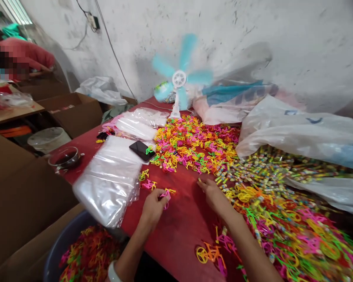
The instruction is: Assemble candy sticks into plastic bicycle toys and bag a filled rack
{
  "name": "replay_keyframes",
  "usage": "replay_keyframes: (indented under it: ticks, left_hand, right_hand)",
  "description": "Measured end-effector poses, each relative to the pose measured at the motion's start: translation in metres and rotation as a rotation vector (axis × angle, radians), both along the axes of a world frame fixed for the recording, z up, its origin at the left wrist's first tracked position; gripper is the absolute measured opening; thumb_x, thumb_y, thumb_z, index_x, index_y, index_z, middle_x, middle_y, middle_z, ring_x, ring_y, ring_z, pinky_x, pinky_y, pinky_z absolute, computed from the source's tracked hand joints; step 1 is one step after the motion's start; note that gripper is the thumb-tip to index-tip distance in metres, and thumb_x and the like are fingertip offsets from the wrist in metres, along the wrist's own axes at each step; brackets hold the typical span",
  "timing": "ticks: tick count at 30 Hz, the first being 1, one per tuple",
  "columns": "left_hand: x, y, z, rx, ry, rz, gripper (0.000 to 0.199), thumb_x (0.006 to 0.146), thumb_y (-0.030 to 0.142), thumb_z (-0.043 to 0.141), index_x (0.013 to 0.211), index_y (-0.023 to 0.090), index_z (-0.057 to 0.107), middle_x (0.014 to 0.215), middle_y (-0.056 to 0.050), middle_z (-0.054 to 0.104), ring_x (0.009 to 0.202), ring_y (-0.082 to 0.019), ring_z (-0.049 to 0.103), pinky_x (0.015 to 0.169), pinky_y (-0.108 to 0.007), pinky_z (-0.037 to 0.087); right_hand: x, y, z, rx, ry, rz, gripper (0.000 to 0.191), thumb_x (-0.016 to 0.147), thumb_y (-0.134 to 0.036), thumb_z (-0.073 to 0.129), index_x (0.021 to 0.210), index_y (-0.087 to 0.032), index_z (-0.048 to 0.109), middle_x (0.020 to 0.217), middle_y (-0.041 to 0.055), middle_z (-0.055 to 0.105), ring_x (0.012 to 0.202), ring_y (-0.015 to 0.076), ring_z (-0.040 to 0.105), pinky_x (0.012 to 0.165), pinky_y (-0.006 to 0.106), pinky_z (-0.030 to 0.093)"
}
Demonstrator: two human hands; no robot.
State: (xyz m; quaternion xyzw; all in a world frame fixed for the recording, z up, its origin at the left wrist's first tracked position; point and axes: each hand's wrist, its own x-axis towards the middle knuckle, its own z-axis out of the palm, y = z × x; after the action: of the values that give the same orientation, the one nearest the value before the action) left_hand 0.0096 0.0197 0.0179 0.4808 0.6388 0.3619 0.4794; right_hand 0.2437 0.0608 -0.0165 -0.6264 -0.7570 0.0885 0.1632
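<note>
Over the red tabletop, my left hand (153, 205) is closed on a pink plastic toy bicycle part (166, 197), with a bit of yellow beside it. My right hand (213, 194) reaches toward the piles, thumb and finger pinched at a small yellowish tip; what it holds, if anything, is too small to name. Left of my left hand lie a pink toy bicycle part (148, 184) and a yellow-green one (144, 175). Below my right forearm rests a toy bicycle (209, 254) in orange and yellow. A heap of small colourful bicycle parts (188, 145) spreads beyond my hands.
Clear plastic bags (108, 176) are stacked at the left, with a black phone (141, 150) beside them. A spinning fan (179, 80) stands at the back. Thin printed tubes (261, 170) and toy bicycles (306, 235) cover the right side. A tub (51, 262) sits below; another person (26, 53) is far left.
</note>
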Motion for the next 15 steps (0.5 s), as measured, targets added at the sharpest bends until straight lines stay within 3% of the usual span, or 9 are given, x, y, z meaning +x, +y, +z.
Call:
replay_keyframes:
  ticks: [3, 6, 10, 15]
  left_hand:
    - [0.0, -0.015, 0.005, -0.133, -0.474, 0.11, 0.023, 0.062, 0.033, 0.076, 0.07, 0.014, 0.066, 0.061, 0.002, 0.058, 0.057, -0.01, 0.051, 0.057, -0.022, 0.041]
    - [0.005, -0.026, 0.011, -0.242, -0.716, 0.191, 0.032, 0.049, 0.031, 0.085, 0.067, 0.012, 0.068, 0.064, 0.001, 0.06, 0.058, -0.009, 0.052, 0.057, -0.021, 0.043]
    - [0.015, -0.035, 0.015, -0.292, -0.797, 0.201, 0.035, 0.046, 0.03, 0.088, 0.068, 0.011, 0.07, 0.066, -0.001, 0.062, 0.059, -0.008, 0.054, 0.06, -0.022, 0.046]
    - [0.027, -0.042, 0.007, -0.241, -0.757, 0.202, 0.035, 0.049, 0.035, 0.086, 0.066, 0.012, 0.068, 0.063, 0.001, 0.059, 0.059, -0.008, 0.052, 0.061, -0.022, 0.043]
  right_hand:
    - [-0.004, -0.02, -0.005, -0.017, 0.031, 0.058, 0.037, 0.084, -0.009, 0.044, 0.108, -0.019, 0.069, 0.1, 0.0104, 0.064, 0.094, 0.0215, 0.056, 0.082, 0.028, 0.042]
    - [-0.004, -0.035, -0.006, -0.039, 0.061, 0.098, 0.038, 0.083, -0.008, 0.043, 0.107, -0.02, 0.069, 0.094, 0.0089, 0.064, 0.087, 0.0197, 0.058, 0.076, 0.026, 0.044]
    - [-0.004, -0.046, 0.0, -0.084, 0.089, 0.158, 0.047, 0.08, -0.001, 0.039, 0.112, -0.021, 0.067, 0.098, 0.0072, 0.065, 0.087, 0.017, 0.06, 0.076, 0.024, 0.045]
    - [-0.019, -0.064, 0.013, 0.043, 0.159, 0.146, 0.024, 0.089, -0.016, 0.046, 0.093, -0.02, 0.069, 0.091, 0.0082, 0.065, 0.088, 0.0208, 0.058, 0.079, 0.031, 0.045]
